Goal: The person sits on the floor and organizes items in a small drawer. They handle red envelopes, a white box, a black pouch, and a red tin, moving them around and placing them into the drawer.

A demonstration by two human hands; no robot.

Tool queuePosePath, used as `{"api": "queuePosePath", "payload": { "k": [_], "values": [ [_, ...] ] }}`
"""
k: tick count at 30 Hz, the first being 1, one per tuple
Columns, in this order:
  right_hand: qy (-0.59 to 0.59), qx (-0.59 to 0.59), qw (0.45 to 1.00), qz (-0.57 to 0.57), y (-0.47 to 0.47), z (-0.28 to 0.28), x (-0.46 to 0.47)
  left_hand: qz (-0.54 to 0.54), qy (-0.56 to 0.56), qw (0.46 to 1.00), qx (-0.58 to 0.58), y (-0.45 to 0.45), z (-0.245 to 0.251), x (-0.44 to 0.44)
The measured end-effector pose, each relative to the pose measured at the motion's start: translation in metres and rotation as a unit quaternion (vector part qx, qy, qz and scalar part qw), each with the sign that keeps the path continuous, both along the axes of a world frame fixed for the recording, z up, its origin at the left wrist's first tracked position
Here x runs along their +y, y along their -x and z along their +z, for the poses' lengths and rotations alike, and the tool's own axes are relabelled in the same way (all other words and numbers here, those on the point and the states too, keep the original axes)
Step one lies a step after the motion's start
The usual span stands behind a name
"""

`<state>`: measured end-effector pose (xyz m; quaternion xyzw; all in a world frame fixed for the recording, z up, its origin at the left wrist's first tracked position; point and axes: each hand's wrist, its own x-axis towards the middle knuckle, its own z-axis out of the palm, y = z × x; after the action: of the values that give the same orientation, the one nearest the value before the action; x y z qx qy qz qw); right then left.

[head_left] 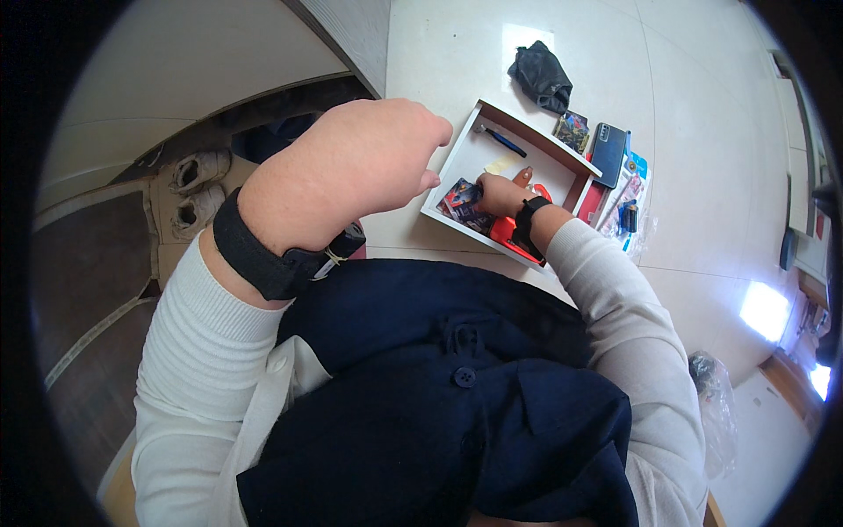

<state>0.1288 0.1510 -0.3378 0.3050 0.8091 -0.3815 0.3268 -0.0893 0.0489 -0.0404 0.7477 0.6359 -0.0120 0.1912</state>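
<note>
A white drawer (456, 153) lies on the tiled floor in front of me. My right hand (504, 195) reaches into it, its fingertips on dark printed packets (463, 199) at the near left corner; whether it grips them is not plain. Beside that wrist are a red-orange object (504, 230) and a brown pointed item (523, 176). Farther back in the drawer lie a blue-and-black handled tool (504, 141) and a pale yellow paper (502, 163). My left hand (388, 151) hovers left of the drawer, thumb and fingers apart, with nothing seen in it.
A crumpled black cloth or pouch (541, 76) lies beyond the drawer. To its right are colourful cards (571, 130), a smartphone (608, 155), packaged items and batteries (629, 217). White shoes (199, 170) stand at the left, a clear plastic bag (716, 415) at the right.
</note>
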Motion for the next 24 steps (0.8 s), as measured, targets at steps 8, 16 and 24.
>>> {"api": "queuePosePath", "payload": {
  "k": [8, 16, 24],
  "values": [
    [-0.001, 0.098, 0.995, 0.032, -0.002, 0.018, 0.002, 0.022, 0.093, 0.995, 0.018, -0.003, 0.008, 0.006],
    [0.077, 0.2, 0.925, -0.314, -0.035, 0.121, 0.103, 0.032, 0.133, 0.99, 0.02, 0.0, 0.016, 0.007],
    [0.095, 0.291, 0.8, -0.516, -0.097, 0.122, 0.161, 0.029, 0.107, 0.994, 0.005, -0.001, 0.014, 0.008]
  ]
}}
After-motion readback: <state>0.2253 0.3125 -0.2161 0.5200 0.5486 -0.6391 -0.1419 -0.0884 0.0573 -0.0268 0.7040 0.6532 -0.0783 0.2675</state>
